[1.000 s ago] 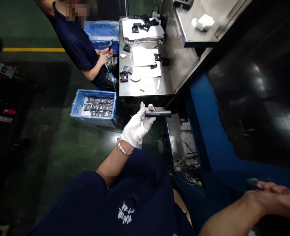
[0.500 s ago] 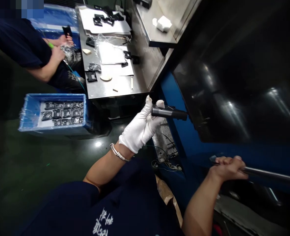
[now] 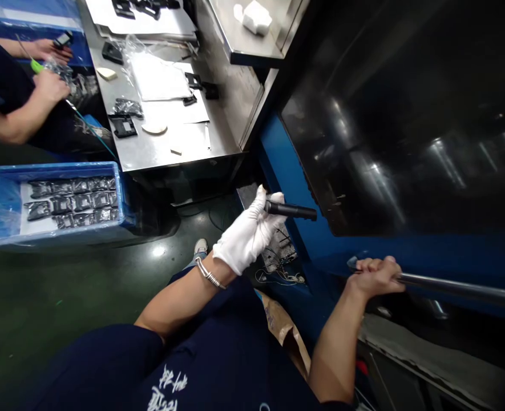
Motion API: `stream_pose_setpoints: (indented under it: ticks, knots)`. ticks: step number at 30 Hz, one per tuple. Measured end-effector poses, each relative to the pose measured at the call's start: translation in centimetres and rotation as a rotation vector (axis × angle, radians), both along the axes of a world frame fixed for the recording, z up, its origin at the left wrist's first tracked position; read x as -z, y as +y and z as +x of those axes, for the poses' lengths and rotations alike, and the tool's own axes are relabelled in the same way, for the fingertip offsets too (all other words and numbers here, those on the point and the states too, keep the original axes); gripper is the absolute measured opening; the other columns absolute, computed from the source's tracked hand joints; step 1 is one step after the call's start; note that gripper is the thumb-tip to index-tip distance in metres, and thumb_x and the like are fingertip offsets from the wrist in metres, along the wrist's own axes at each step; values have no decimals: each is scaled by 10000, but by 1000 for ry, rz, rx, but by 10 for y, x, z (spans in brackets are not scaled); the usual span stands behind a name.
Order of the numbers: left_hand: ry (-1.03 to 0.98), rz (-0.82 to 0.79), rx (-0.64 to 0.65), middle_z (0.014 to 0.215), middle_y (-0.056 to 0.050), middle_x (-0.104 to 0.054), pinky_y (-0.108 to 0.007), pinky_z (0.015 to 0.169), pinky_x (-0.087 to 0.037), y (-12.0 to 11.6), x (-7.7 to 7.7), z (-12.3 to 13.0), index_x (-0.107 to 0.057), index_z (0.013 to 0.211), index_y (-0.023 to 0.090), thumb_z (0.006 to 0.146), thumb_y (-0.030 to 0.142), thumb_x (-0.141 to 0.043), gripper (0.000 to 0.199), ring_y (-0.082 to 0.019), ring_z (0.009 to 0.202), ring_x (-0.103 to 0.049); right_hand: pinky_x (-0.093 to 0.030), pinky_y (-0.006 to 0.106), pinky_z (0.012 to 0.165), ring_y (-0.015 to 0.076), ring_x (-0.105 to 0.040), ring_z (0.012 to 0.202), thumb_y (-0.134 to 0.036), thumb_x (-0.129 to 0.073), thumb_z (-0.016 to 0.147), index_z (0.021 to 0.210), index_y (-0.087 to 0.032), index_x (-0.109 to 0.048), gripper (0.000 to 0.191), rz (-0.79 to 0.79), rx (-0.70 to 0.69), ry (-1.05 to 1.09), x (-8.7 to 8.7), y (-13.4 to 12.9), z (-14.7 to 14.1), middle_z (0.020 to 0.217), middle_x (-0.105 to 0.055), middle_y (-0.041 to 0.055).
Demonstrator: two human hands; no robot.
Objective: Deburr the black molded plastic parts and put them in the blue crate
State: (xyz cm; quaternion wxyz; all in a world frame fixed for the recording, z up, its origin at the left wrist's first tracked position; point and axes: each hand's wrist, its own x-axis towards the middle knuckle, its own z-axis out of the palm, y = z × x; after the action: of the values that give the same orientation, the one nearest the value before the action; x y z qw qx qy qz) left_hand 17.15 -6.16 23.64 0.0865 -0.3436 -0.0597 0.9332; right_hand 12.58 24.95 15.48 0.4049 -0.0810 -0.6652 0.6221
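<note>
A white-gloved left hand sits near the middle of the head view, its fingers curled closed around a black cylindrical tool whose tip points right. Near right, a bare right hand has its fingers wrapped firmly around a long steel rod running along a blue machine frame. Far left, a stainless steel table carries papers and black parts. Nearer, a blue plastic crate holds rows of black bagged parts, and a co-worker's hands work beside the table.
</note>
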Motion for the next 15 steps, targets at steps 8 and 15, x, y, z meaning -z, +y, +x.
stream_pose_setpoints:
  ticks: [8, 15]
  knots:
    - [-4, 20, 9, 777, -36, -651, -225, 674, -625, 9, 16, -7, -622, 930, 139, 1007, 239, -476, 193, -101, 674, -684, -253, 197, 309, 41, -228, 319, -224, -534, 740, 577, -234, -299, 286, 19, 15, 7, 1, -1, -1, 396, -267, -123]
    - [174, -16, 125, 768, -37, -653, -188, 599, -593, 6, 16, -3, -605, 840, 129, 1017, 269, -459, 269, -90, 632, -671, -279, 208, 327, 39, -262, 322, -258, -576, 777, 543, -229, -262, 393, 49, -34, -41, -1, 1, 2, 411, -251, -118]
